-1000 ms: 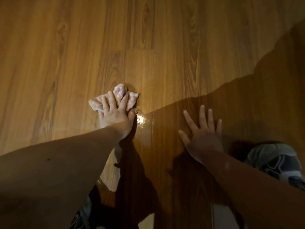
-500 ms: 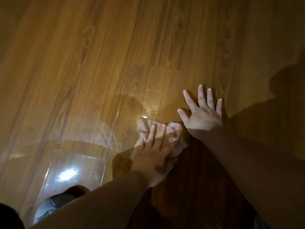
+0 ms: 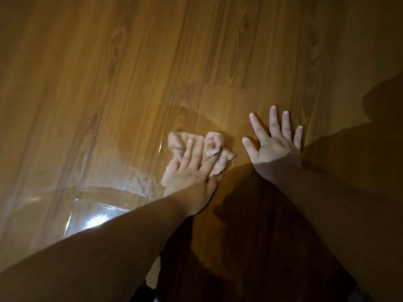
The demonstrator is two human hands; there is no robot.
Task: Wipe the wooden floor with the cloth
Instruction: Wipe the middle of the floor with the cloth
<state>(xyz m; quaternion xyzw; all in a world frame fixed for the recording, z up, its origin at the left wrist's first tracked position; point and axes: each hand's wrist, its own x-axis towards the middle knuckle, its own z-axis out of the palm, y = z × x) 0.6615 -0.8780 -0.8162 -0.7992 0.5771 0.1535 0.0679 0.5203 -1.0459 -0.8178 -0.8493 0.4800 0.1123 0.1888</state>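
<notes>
1. Cloth (image 3: 214, 139): pale and bunched, lying on the wooden floor (image 3: 130, 62) near frame centre, under the left hand (image 3: 187, 171).
2. Left hand: fingers extended and spread over the cloth, pressing it down. They are not curled round it, as far as the blur allows.
3. Right hand (image 3: 274, 147): splayed flat on the boards just beside the cloth, holding nothing — probably a brace.
4. Progress: a damp sheen (image 3: 98, 216) left of and nearer than the cloth suggests that patch is wiped. The far boards look matt, likely untouched — judged well short of done.
</notes>
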